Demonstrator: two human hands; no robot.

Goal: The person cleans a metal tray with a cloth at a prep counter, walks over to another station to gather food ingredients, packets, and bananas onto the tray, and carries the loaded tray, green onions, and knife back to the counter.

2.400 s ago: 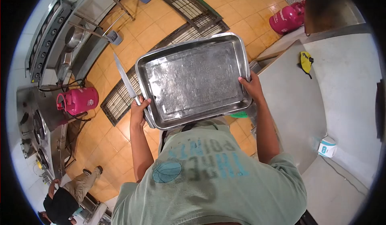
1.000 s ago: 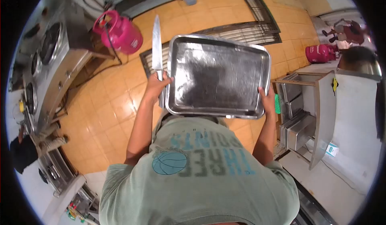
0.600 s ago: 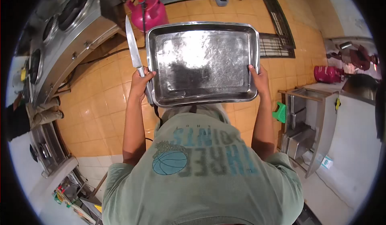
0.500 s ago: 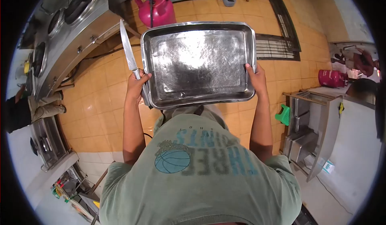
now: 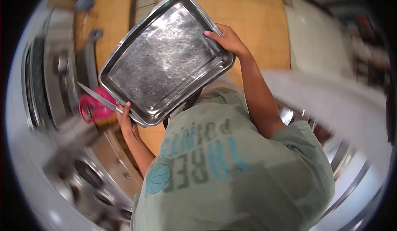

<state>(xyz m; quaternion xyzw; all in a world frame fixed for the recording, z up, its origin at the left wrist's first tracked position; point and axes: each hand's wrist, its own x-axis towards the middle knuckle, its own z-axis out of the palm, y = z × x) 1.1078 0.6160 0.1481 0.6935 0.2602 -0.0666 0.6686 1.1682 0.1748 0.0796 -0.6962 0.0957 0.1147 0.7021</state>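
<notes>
A shiny rectangular metal tray [image 5: 165, 61] is held up in front of my body, tilted to the left, with nothing lying in it. My left hand [image 5: 125, 118] is closed around a knife handle and the tray's lower left corner at once. From that hand the long knife blade [image 5: 97, 96] points up and left, outside the tray's rim. On the opposite side my right hand [image 5: 230, 41] grips the right edge, its thumb over the rim. Its other fingers are mostly hidden behind the tray.
A pink gas cylinder [image 5: 98, 106] stands on the left beyond the knife. A stove with burners [image 5: 89, 169] is at lower left. A floor grate [image 5: 144, 1] crosses the orange tiles [image 5: 264, 28], and a blurred pale surface [image 5: 331, 103] runs along the right.
My view and body have turned, so the surroundings have swung round and blurred. The tray, level before, now tilts with its left side lower. Both hands keep their hold.
</notes>
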